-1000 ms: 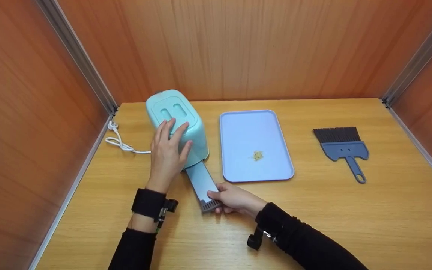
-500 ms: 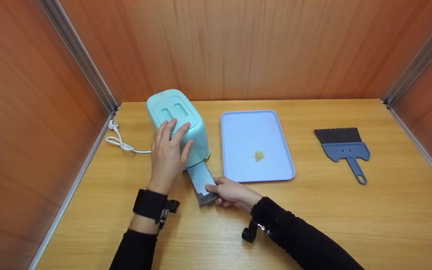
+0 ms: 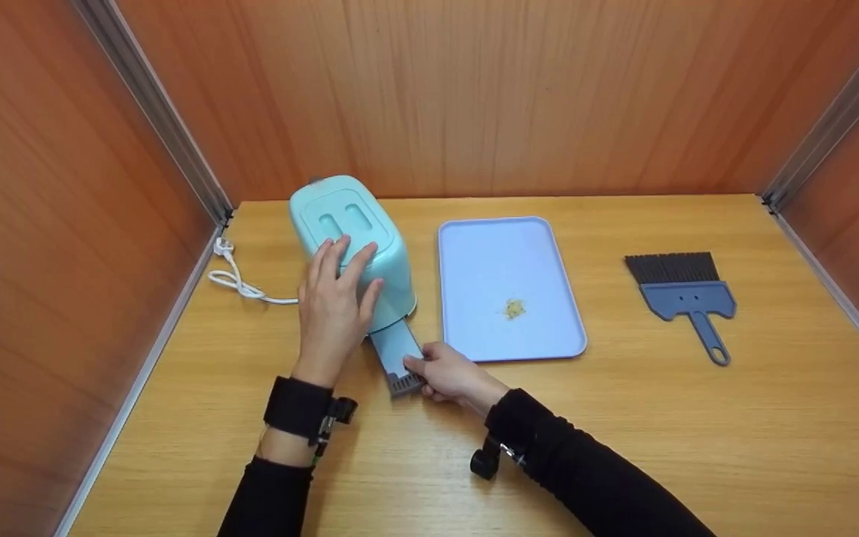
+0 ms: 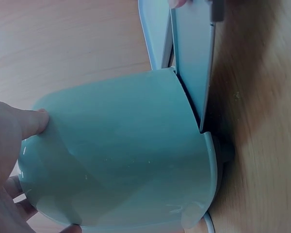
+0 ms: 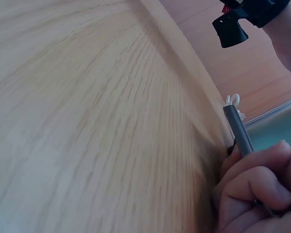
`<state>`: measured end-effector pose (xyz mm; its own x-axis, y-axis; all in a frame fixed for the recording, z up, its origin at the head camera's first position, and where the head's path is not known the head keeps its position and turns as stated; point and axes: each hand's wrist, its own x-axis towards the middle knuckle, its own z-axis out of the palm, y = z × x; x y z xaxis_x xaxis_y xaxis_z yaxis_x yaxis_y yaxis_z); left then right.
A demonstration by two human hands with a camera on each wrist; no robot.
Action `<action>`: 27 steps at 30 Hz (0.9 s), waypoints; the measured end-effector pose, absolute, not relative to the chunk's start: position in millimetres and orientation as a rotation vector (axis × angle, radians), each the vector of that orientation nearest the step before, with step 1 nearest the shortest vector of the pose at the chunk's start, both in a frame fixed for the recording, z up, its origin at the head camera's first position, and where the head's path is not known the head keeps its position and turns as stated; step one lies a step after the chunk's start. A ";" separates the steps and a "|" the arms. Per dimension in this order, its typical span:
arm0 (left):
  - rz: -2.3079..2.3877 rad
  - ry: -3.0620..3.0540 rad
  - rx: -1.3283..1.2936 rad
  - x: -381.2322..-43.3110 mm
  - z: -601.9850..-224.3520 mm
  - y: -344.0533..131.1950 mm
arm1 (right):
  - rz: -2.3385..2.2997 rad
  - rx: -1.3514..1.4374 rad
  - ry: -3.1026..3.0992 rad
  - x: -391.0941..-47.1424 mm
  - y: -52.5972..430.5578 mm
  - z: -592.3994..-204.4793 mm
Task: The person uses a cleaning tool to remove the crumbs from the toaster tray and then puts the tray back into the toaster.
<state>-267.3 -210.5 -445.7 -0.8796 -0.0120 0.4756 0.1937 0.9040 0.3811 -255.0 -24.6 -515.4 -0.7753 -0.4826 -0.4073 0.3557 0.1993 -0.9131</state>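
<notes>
A mint-green toaster [image 3: 392,280] stands at the left of the table with its lid on. My left hand [image 3: 331,309] rests on the near end of its top, fingers spread and thumb at the edge. From the toaster's base a flat pale crumb tray [image 3: 394,344] sticks out toward me, its inner part hidden inside. My right hand [image 3: 453,375] pinches the outer grey slotted end at its right side, thumb on top. In the left wrist view the crumb tray [image 4: 194,53] enters a slot at the bottom of the toaster [image 4: 121,150].
Right of the toaster lies a lavender serving tray [image 3: 496,261] bearing a small heap of yellowish crumbs [image 3: 514,309]. A blue-grey hand brush [image 3: 687,298] with dark bristles lies farther right. The white power cord [image 3: 239,286] is at the left, near the wall.
My right hand has moved away from me with the crumb tray, so a shorter length shows outside the toaster. The left hand has stayed on top.
</notes>
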 end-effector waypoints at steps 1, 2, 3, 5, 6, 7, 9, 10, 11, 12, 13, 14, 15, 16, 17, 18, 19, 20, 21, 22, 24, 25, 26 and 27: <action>-0.583 -2.581 -0.135 -267.1 -445.9 -210.4 | -1.653 -0.118 1.851 -255.0 -25.2 -515.6; -0.580 -2.576 -0.139 -267.0 -446.1 -210.5 | -1.654 -0.116 1.875 -255.0 -25.7 -516.1; -0.577 -2.573 -0.141 -267.1 -446.5 -210.7 | -1.651 -0.116 1.899 -254.8 -26.1 -516.0; -0.574 -2.569 -0.143 -267.3 -447.0 -211.2 | -1.639 -0.115 1.935 -254.3 -26.3 -515.3; -0.573 -2.572 -0.141 -267.2 -447.0 -211.4 | -1.638 -0.117 1.944 -254.3 -26.2 -514.8; -0.574 -2.575 -0.138 -267.1 -447.0 -211.4 | -1.638 -0.119 1.948 -254.3 -26.2 -513.9; -0.576 -2.583 -0.132 -266.8 -446.7 -211.4 | -1.635 -0.130 1.965 -254.7 -26.0 -512.2; -0.579 -2.588 -0.130 -266.6 -446.3 -211.3 | -1.631 -0.139 1.974 -254.9 -26.0 -511.5; -0.582 -2.592 -0.129 -266.4 -446.0 -211.1 | -1.623 -0.148 1.986 -255.2 -26.1 -510.9; -0.584 -2.595 -0.128 -266.1 -445.7 -210.9 | -1.610 -0.158 2.003 -255.3 -26.3 -509.9; -0.584 -2.599 -0.128 -266.2 -445.6 -210.8 | -1.592 -0.161 2.023 -255.5 -26.6 -509.4; -0.584 -2.602 -0.127 -266.2 -445.3 -210.6 | -1.571 -0.162 2.045 -255.9 -27.1 -509.1; -0.584 -2.604 -0.126 -266.3 -445.1 -210.4 | -1.550 -0.162 2.065 -255.9 -27.7 -508.6; -0.583 -2.605 -0.126 -266.3 -444.8 -210.2 | -1.529 -0.161 2.083 -256.0 -28.3 -508.3; -0.583 -2.604 -0.124 -266.5 -444.6 -210.1 | -1.513 -0.155 2.097 -256.2 -28.9 -507.8; -0.581 -2.604 -0.123 -266.6 -444.5 -209.9 | -1.498 -0.148 2.110 -256.5 -29.5 -507.5; -0.579 -2.604 -0.122 -266.8 -444.3 -209.7 | -1.485 -0.144 2.124 -256.9 -30.1 -507.2; -0.579 -2.605 -0.121 -266.8 -444.1 -209.6 | -1.475 -0.146 2.135 -257.3 -30.5 -507.0; -0.578 -2.605 -0.120 -266.9 -444.1 -209.6 | -1.465 -0.149 2.146 -257.8 -31.0 -507.0; -0.578 -2.607 -0.118 -267.0 -444.2 -209.6 | -1.452 -0.155 2.160 -258.3 -31.5 -506.9; -0.576 -2.611 -0.116 -267.0 -444.4 -209.6 | -1.418 -0.173 2.191 -259.2 -32.5 -507.1; -0.576 -2.612 -0.115 -266.9 -444.4 -209.7 | -1.403 -0.186 2.206 -259.5 -32.9 -507.0; -0.576 -2.610 -0.116 -266.8 -444.5 -209.7 | -1.386 -0.198 2.220 -259.9 -33.6 -507.3; -0.577 -2.608 -0.117 -266.7 -444.7 -209.8 | -1.368 -0.208 2.238 -260.2 -34.2 -507.4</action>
<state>-266.7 -209.8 -444.7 -0.8886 -0.0166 0.4583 0.1782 0.9083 0.3784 -260.2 -34.2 -507.4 -0.8610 -0.3796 -0.3384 0.1280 0.4821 -0.8667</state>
